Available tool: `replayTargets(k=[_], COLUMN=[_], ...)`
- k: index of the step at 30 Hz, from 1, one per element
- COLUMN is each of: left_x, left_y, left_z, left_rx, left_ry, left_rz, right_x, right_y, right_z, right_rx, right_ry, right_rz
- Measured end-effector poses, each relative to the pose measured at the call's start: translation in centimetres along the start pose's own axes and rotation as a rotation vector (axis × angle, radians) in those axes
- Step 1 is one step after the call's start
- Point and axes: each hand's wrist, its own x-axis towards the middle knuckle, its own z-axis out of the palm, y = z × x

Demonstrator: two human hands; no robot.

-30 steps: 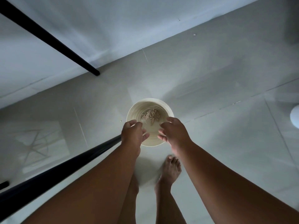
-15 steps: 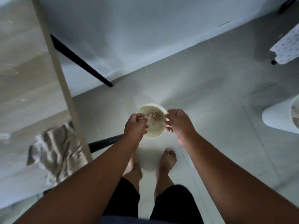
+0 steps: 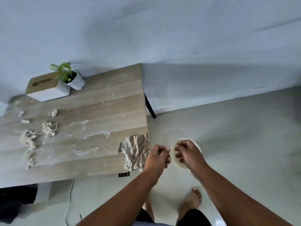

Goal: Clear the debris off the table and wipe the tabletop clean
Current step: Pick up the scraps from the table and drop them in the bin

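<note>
A wooden table [image 3: 101, 115] fills the left, smeared with white streaks and crumbs. Several clumps of beige stringy debris [image 3: 48, 128] lie on its left part. A beige striped cloth [image 3: 136, 150] hangs over the table's near right corner. Beyond the table's edge, a round white bin [image 3: 175, 158] stands on the floor. My left hand [image 3: 156, 156] is curled into a fist beside the bin's left rim. Over the bin's opening my right hand [image 3: 187, 154] hovers with fingers curled toward the thumb. Nothing shows in either hand, and the bin's inside is hidden.
A white tissue box [image 3: 47, 88] with a wooden lid and a small potted plant [image 3: 71, 77] stand at the table's far left, against the grey wall. A black table leg [image 3: 150, 108] slants to the tiled floor. My bare feet [image 3: 190, 201] are below the bin.
My view has lifted from the floor and bin to take in the whole tabletop. Both hands stay over the bin, and the right hand now covers its opening.
</note>
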Motion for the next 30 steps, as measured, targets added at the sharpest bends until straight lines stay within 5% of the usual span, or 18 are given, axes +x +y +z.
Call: replayTargets(k=[12,22,30], left_x=[0.2,-0.1,-0.2], left_y=[-0.8,-8.2,-13.2], left_z=[-20.5,-40.3,-49.9], left_rx=[-0.16,-0.184,-0.083], left_ry=[0.188,0.361,0.581], left_rz=[0.146,0.117,0.049], right_x=[-3.8,-6.2,-6.3], right_y=[-5.2,-3.8,-2.7], right_z=[16.3,34.4,42.3], right_rx=[-0.308,-0.413,-0.587], right_ry=[-0.038,-0.113,-0.165], right_rz=[-0.247,-0.365,-0.45])
